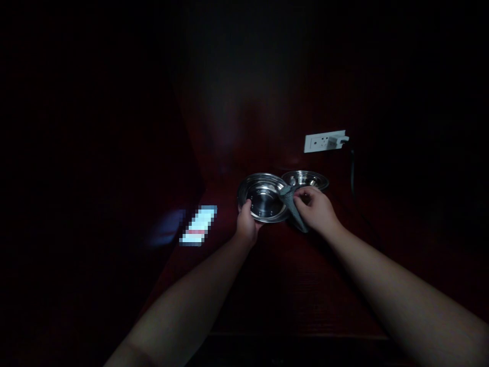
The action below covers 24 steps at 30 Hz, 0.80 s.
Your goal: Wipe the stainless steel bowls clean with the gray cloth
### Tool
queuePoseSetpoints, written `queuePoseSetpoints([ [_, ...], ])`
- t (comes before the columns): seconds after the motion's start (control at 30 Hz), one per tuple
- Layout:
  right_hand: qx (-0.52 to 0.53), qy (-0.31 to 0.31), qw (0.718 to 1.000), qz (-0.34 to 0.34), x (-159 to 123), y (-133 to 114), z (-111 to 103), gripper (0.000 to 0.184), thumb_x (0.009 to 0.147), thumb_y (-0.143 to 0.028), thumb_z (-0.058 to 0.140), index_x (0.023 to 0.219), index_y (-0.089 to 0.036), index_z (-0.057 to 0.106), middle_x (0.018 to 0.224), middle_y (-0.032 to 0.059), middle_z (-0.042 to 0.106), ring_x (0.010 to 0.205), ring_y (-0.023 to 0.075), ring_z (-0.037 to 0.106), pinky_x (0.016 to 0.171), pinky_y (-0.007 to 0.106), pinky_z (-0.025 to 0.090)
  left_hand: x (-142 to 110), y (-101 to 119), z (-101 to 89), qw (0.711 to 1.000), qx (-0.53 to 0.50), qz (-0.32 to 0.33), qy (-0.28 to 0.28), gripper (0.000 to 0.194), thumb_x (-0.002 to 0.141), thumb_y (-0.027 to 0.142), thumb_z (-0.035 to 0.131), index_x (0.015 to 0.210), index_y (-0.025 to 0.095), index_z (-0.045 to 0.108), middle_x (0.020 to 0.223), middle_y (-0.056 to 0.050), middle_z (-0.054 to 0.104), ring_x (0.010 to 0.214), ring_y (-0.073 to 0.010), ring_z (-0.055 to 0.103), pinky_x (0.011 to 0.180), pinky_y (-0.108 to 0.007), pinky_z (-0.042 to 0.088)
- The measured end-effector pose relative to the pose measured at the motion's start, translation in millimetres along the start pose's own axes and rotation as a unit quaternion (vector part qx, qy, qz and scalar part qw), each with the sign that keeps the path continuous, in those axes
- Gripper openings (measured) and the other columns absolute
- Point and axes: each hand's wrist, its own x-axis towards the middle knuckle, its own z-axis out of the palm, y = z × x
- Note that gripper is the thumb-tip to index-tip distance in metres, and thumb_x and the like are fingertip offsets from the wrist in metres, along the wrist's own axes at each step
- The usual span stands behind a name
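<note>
My left hand grips the near left rim of a shiny metal bowl, thumb over the inside edge. The bowl is tilted so that its inside faces me. In my right hand a grey-green cloth is pinched between thumb and fingers. The cloth lies against the bowl's right rim, and its lower end hangs down. Just behind my right hand stands a second metal bowl, partly covered by that hand and the first bowl.
A dark red table lies under my arms, its front edge near the bottom. On its left side glows a blurred-out bright screen. A white wall socket holds a plug, with a cable hanging nearby. The surroundings are very dark.
</note>
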Motion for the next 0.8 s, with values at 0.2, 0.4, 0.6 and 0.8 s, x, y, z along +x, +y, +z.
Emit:
queuePoseSetpoints([
  [0.2, -0.019, -0.003, 0.996, 0.091, 1.0, 10.6, 4.5, 0.024, 0.075, -0.041, 0.051, 0.08, -0.017, 0.052, 0.071, 0.0035, 0.059, 0.061, 0.0164, 0.054, 0.056, 0.028, 0.041, -1.1, -3.6, 2.6, 1.0, 0.006, 0.022, 0.0, 0.047, 0.078, 0.03, 0.053, 0.124, 0.02, 0.046, 0.118, -0.01, 0.059, 0.1, -0.0218, 0.06, 0.084, -0.037, 0.049],
  [0.4, 0.005, -0.049, 0.994, 0.095, 1.7, 13.9, 6.1, 0.03, 0.084, -0.037, 0.034, 0.069, -0.02, 0.054, 0.069, 0.0061, 0.061, 0.068, 0.0196, 0.057, 0.063, 0.03, 0.043, 2.4, -3.7, 2.4, 0.997, 0.027, 0.066, 0.011, 0.04, 0.077, 0.024, 0.053, 0.117, 0.018, 0.052, 0.116, -0.008, 0.061, 0.104, -0.0184, 0.058, 0.092, -0.032, 0.043],
  [0.6, 0.044, -0.035, 0.99, 0.131, 2.8, 15.8, 4.3, 0.03, 0.083, -0.035, 0.031, 0.07, -0.02, 0.053, 0.075, 0.0069, 0.063, 0.073, 0.0208, 0.058, 0.069, 0.032, 0.045, 3.0, 1.3, 0.9, 0.998, 0.057, 0.025, -0.005, 0.035, 0.074, 0.022, 0.053, 0.108, 0.015, 0.056, 0.103, -0.007, 0.066, 0.093, -0.0195, 0.062, 0.085, -0.034, 0.047],
  [0.8, 0.068, -0.05, 0.985, 0.148, 6.3, 19.3, -0.1, 0.029, 0.081, -0.035, 0.033, 0.07, -0.019, 0.054, 0.072, 0.0064, 0.063, 0.07, 0.0208, 0.058, 0.063, 0.031, 0.045, -2.7, 10.3, -3.8, 0.987, 0.15, -0.048, -0.034, 0.036, 0.073, 0.024, 0.053, 0.108, 0.015, 0.056, 0.085, -0.007, 0.068, 0.072, -0.0189, 0.064, 0.066, -0.031, 0.049],
])
